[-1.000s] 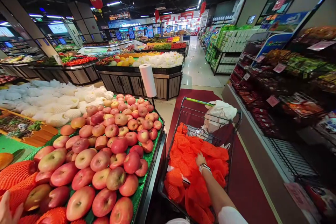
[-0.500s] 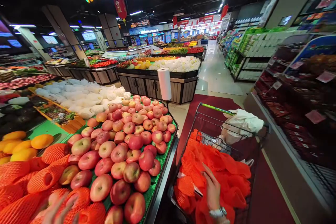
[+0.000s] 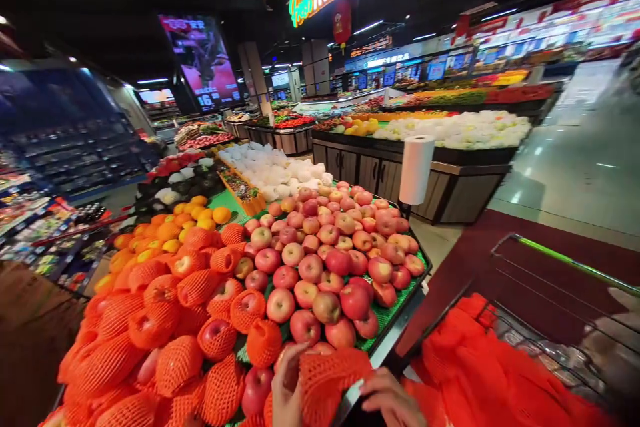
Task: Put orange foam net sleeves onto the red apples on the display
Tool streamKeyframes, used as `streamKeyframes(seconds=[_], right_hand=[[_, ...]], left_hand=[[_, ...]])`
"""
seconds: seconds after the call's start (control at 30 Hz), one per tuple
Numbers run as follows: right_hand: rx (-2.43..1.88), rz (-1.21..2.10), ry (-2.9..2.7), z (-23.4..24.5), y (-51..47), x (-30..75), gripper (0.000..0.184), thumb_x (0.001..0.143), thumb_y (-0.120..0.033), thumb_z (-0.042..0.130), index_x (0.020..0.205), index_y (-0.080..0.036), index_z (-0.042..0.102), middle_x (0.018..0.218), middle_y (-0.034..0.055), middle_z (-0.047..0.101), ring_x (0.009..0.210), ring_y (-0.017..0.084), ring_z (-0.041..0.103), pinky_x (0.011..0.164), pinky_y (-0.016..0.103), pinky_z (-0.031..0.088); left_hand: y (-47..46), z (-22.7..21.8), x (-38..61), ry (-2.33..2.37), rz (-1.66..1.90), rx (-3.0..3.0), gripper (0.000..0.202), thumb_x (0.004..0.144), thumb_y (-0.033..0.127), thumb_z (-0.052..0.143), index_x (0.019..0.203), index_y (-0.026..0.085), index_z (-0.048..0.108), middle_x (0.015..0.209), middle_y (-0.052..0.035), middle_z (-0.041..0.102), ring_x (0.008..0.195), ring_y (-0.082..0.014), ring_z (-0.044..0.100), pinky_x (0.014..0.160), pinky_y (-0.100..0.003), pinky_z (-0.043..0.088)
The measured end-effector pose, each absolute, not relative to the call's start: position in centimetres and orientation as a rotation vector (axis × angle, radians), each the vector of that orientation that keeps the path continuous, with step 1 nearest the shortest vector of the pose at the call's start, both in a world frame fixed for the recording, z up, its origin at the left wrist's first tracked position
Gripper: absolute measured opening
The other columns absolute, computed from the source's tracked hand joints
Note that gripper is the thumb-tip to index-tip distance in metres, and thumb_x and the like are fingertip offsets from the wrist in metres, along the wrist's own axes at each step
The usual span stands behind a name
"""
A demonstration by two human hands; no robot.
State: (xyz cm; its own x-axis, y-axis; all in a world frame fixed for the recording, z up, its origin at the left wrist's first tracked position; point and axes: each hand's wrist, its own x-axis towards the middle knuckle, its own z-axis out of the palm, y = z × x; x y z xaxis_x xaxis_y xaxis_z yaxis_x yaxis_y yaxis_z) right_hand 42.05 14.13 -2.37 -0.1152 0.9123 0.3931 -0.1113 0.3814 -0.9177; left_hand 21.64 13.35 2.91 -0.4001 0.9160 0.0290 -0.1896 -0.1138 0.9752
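Note:
At the bottom edge of the view, my left hand (image 3: 287,388) and my right hand (image 3: 393,399) both close on an orange foam net sleeve (image 3: 330,377), held over the near corner of the apple display. Bare red apples (image 3: 327,267) lie heaped on a green mat just beyond. To the left lie apples wrapped in orange nets (image 3: 175,310). More orange nets (image 3: 470,373) fill the wire shopping cart (image 3: 560,300) on the right.
Oranges (image 3: 193,217) and white-netted fruit (image 3: 280,170) lie farther back on the same stand. A roll of plastic bags (image 3: 416,170) stands on a pole at its far corner. Another produce stand (image 3: 450,153) lies beyond, and a red floor mat (image 3: 505,247) runs alongside.
The view has swung left. My right hand has left the cart's nets and now meets my left hand over the apples, both gripping one orange net.

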Motion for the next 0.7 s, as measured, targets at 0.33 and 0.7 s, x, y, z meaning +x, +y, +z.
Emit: streamKeyframes(seconds=[0.33,0.7], right_hand=[[-1.086,1.213,-1.198,-2.3,17.5,37.2,0.037,0.068,-0.042,0.086,0.097,-0.023,0.074,0.094,0.0062,0.076,0.084,0.024,0.07,0.082,0.033,0.061],[-0.858,1.948,-0.953,-3.2,17.0,34.4,0.06,0.054,-0.065,0.094,0.089,-0.022,0.07,0.086,0.0031,0.073,0.087,0.023,0.07,0.083,0.033,0.056]], left_hand=[[11.7,2.6,21.5,1.457,1.821,0.736,0.031,0.076,0.026,0.069,0.106,0.03,0.074,0.111,-0.0008,0.074,0.104,-0.0237,0.068,0.093,-0.032,0.054],[10.1,2.5,21.3,1.537,1.733,1.116,0.044,0.082,0.07,0.07,0.101,0.032,0.079,0.091,-0.0045,0.062,0.083,-0.0252,0.056,0.078,-0.037,0.046]])
